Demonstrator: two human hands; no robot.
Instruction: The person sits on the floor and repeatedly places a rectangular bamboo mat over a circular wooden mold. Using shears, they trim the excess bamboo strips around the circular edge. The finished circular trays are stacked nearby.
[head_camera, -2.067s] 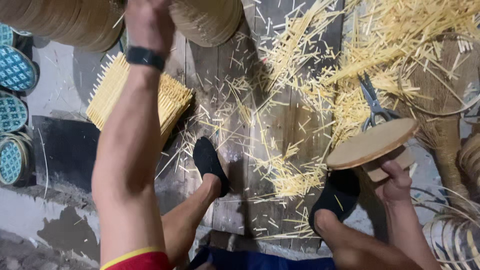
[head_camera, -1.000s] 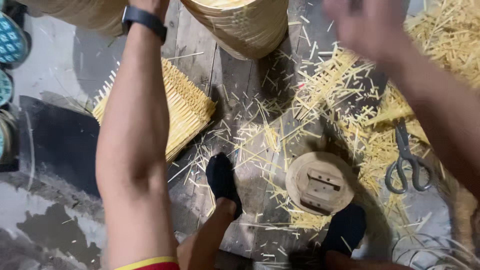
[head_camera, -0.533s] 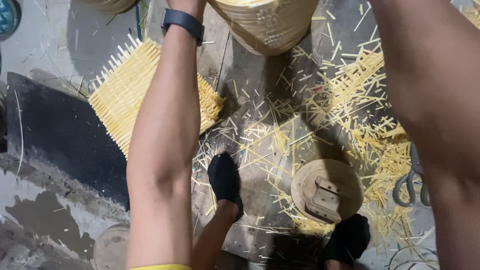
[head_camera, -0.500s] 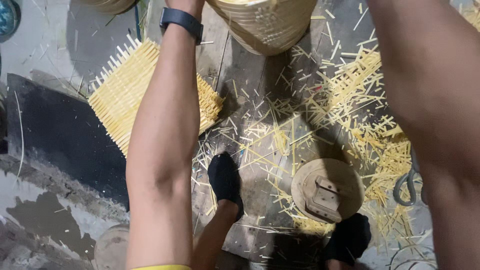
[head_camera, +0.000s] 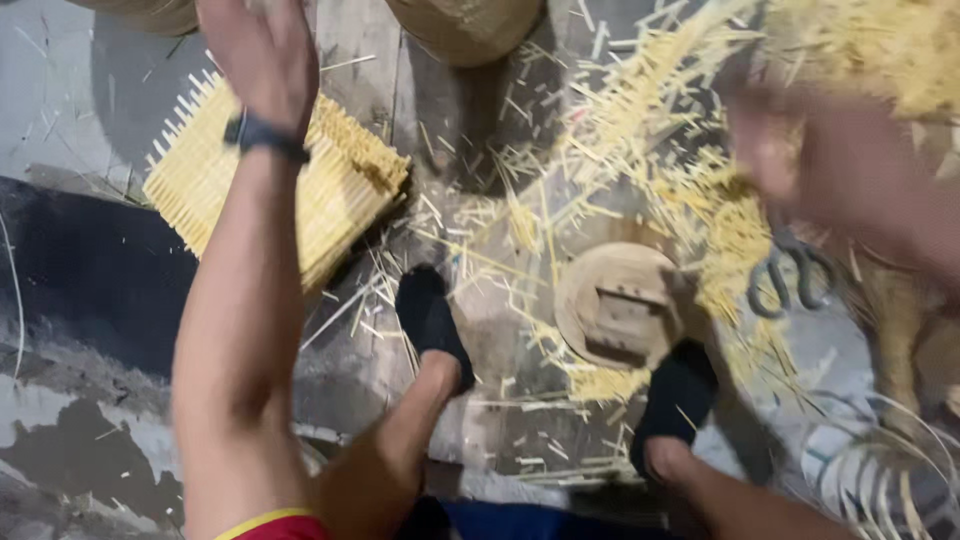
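Down at the bottom, two feet in black socks (head_camera: 432, 322) rest on the plank floor, with one round wooden disc (head_camera: 618, 306) between them, nearer the right foot. Just right of the disc lies one pair of scissors (head_camera: 786, 284) among scattered bamboo slivers (head_camera: 640, 130). Farther up, the left hand (head_camera: 262, 60) hangs open, palm down, over one woven bamboo mat (head_camera: 340, 190), whose long axis slants toward the lower left. The right hand (head_camera: 840, 190) is blurred; its grip cannot be told. It is nearer the scissors.
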